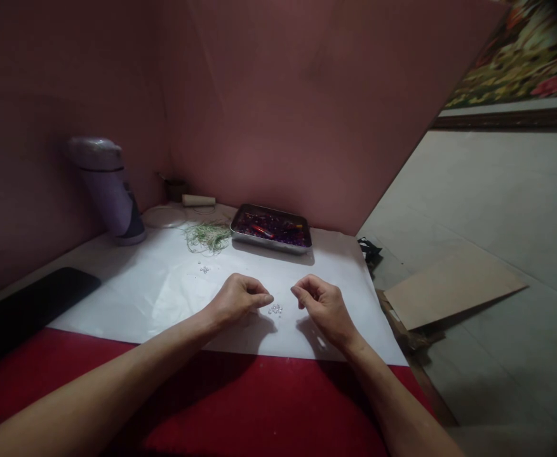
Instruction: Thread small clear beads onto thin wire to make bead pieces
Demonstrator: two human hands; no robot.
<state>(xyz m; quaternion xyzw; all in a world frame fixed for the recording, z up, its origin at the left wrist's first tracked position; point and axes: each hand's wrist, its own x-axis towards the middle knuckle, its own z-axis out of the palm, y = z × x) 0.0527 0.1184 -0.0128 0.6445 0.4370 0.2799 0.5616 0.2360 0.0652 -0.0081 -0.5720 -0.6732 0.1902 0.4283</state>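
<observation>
two pinched hands over small clear pieces
on the white sheet (130, 311), green threads (208, 237) lie left; then the left hand (237, 298), grip closed, clear pieces (276, 309) just beside its fingertips, and the right hand (323, 304), grip closed too. cannot tell if either holds something fine. seemingly fingertip work; lifting one piece would need a light pinch.

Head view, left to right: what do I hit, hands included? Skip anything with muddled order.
Purple flask → left hand → small pile of clear beads → right hand → cardboard sheet.
</observation>
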